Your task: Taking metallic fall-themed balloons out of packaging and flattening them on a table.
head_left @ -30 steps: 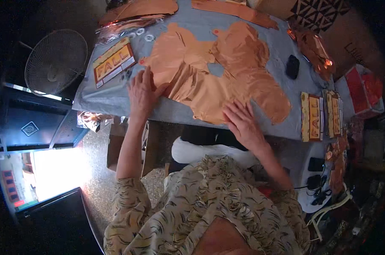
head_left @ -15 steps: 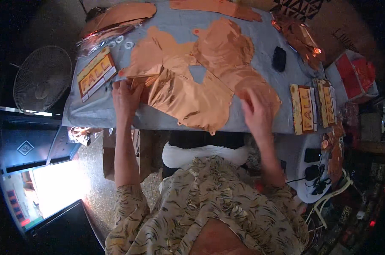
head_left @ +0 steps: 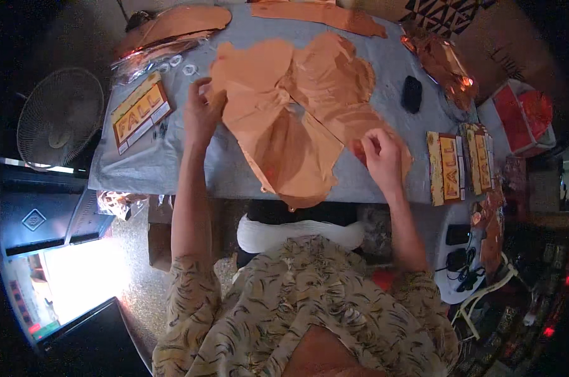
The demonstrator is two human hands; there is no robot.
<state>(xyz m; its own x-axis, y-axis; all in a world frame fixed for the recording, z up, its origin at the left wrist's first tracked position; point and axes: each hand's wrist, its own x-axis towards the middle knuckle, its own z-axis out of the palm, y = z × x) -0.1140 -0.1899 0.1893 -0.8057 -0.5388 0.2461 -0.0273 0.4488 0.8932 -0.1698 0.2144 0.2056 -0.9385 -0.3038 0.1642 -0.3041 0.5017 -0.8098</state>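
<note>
Flat, uninflated copper foil balloons lie crumpled across the middle of the table. The left foil balloon (head_left: 253,81) spreads down to the near edge, where its lower tip hangs slightly over. Partly overlapping it, the right foil balloon (head_left: 331,69) slants down to the right. My left hand (head_left: 201,116) is at the left balloon's outer edge, its fingers curved and apart from the thumb, with nothing seen between them. Over the lower end of the right balloon, my right hand (head_left: 384,157) has thumb and fingertips pinched together; what is in the pinch cannot be made out.
More folded copper foil (head_left: 178,28) lies at the far left beside white rings (head_left: 189,70). A printed card package (head_left: 142,112) is on the left; two more card packages (head_left: 446,166) stand right. A black object (head_left: 412,94) lies nearby. A fan (head_left: 60,119) stands left of the table.
My left hand has moved up and right along the balloon's edge, off the folded part it was touching. The left balloon is turned and more spread out. My right hand's fingers have come together.
</note>
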